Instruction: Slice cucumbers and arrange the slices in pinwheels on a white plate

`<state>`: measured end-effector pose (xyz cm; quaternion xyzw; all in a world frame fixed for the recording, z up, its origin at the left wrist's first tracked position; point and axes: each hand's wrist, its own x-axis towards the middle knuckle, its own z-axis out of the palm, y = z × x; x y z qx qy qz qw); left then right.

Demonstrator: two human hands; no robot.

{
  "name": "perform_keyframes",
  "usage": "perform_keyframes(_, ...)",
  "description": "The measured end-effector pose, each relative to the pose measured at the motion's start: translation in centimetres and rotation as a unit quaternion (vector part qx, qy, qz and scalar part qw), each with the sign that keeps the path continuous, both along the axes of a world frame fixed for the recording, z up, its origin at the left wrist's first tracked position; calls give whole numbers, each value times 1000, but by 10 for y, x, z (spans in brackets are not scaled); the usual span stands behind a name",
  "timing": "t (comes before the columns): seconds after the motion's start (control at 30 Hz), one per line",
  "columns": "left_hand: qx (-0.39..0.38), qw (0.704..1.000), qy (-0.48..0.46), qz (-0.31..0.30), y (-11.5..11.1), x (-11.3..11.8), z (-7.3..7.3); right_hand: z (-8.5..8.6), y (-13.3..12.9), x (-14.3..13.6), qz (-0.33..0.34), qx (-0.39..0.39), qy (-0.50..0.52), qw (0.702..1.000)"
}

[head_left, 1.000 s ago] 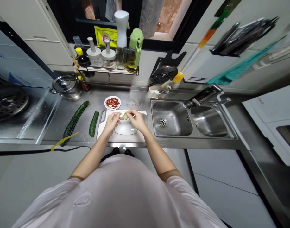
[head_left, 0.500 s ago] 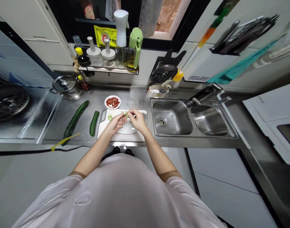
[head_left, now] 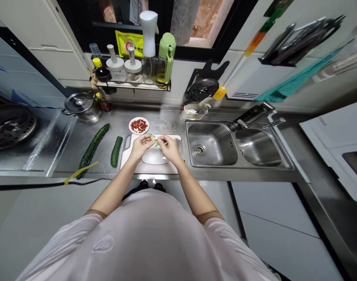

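1. The left hand pinches a pale green slice between thumb and fingertips.
2. The right hand has fingertips pressed together on a second green piece, just beside it.
3. Below them, the white dish sits on the cutting board.
4. If the slices are wet, I reckon one could slip from such shallow pinches and miss the dish.
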<state>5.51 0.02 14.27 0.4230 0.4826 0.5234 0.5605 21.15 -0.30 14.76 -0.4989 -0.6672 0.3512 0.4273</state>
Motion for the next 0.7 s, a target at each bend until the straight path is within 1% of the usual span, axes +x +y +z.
perform_keyframes(0.27, 39, 999, -4, 3, 1, 1, -6, -4, -1, 0, 3, -8, 9, 1000)
perform_keyframes(0.53, 22, 1000, 18, -4, 3, 1, -10, -9, -1, 0, 0, -16, 11, 1000)
perform_keyframes(0.7, 35, 999, 15, -15, 4, 1, -14, -13, -2, 2, 3, -13, 12, 1000)
